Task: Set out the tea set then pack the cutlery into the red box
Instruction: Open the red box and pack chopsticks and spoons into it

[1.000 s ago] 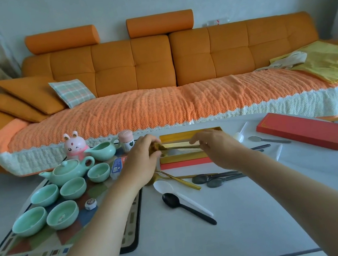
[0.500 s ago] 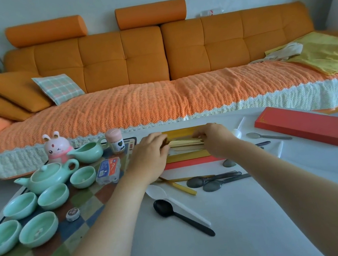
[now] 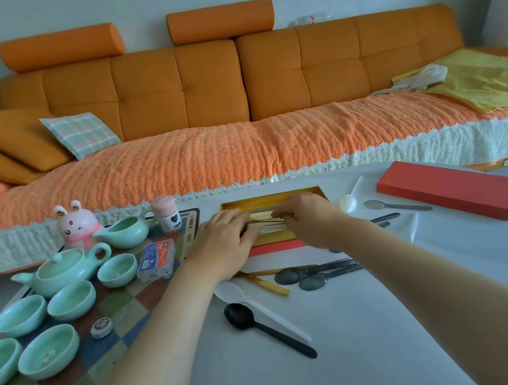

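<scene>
Head: black spoon before red box

sofa: orange
cushion: green-pink plaid
teapot: mint green
mat: multicoloured checks
rabbit figure: pink
box: red, gold inside
cutlery: pale gold
lid: red
spoon: black
surface: white

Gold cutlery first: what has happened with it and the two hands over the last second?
Both hands lowered the gold cutlery from just above the red box into it; the left hand and right hand are still on its ends, nothing released. The teapot and cups, the loose spoons on the table and the red lid stayed put.
</scene>
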The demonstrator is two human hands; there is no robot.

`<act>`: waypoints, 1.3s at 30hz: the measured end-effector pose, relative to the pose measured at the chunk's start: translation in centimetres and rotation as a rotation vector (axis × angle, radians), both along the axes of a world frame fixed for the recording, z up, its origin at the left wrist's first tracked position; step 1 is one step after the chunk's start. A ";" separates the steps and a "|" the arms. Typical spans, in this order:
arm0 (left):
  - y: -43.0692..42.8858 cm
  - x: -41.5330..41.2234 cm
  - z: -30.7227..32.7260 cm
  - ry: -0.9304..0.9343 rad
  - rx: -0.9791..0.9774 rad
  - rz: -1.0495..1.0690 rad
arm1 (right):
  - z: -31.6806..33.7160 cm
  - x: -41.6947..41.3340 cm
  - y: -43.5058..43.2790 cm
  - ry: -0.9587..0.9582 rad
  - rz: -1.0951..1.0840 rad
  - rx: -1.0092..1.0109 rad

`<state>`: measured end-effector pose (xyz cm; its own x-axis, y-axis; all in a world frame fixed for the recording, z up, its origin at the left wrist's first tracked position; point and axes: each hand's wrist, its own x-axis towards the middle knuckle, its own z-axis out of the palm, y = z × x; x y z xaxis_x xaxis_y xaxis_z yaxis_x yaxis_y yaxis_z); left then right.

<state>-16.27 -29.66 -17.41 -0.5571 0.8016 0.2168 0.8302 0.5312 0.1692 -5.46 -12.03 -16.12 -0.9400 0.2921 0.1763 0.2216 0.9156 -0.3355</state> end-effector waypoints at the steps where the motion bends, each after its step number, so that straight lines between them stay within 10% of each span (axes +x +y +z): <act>1: -0.2 0.1 0.2 0.009 0.027 -0.004 | 0.0 0.3 -0.2 0.039 0.015 0.013; 6: -1.5 1.1 1.3 0.164 0.198 -0.073 | 1.2 1.8 -2.4 0.209 0.160 0.071; 15: -5.6 3.0 1.6 0.071 0.142 -0.097 | 1.8 3.7 -8.5 -0.236 0.198 0.201; 27: -9.2 1.9 0.8 -0.062 0.077 0.007 | 1.0 3.9 -9.3 -0.314 0.172 0.164; 39: -8.0 2.0 2.6 0.013 0.246 0.004 | 2.3 3.9 -5.4 -0.056 0.076 -0.028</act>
